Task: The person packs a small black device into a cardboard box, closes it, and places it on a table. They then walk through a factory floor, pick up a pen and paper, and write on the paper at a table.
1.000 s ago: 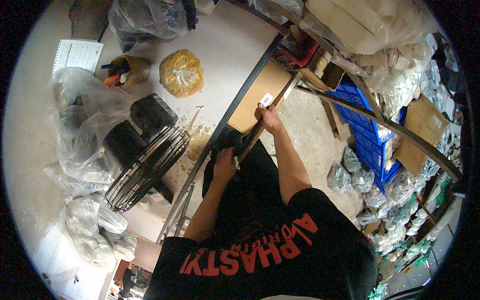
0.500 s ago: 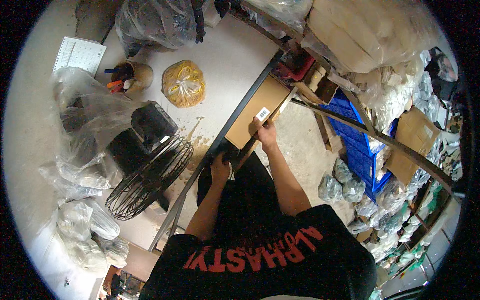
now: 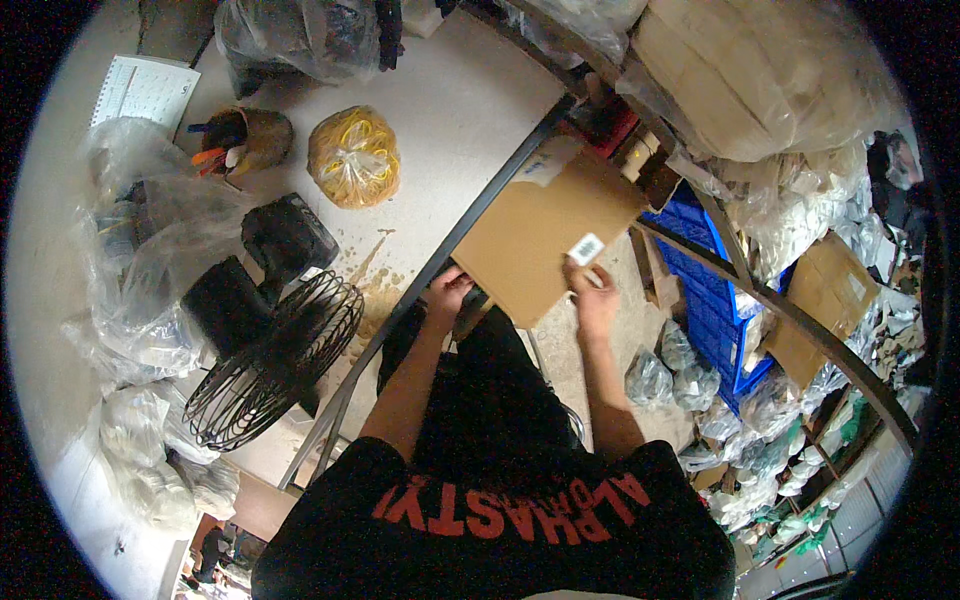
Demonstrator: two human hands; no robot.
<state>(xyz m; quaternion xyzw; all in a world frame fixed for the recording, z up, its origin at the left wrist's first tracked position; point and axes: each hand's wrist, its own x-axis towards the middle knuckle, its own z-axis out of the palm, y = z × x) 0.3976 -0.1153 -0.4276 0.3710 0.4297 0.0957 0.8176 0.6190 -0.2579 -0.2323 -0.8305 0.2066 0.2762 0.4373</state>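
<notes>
Pinching the brown cardboard (image 3: 540, 225) at its edge beside a white label (image 3: 585, 249), the right hand (image 3: 597, 300) shows in the head view. The left hand (image 3: 447, 293), fingers curled, is at the cardboard's near left corner; whether it grips, I cannot tell. The cardboard lies alongside the table (image 3: 450, 100), which carries a yellow-filled bag (image 3: 355, 157).

The table edge (image 3: 487, 193) hides part of the cardboard (image 3: 545, 225), and the view's top crops a plastic bag (image 3: 292, 42).
</notes>
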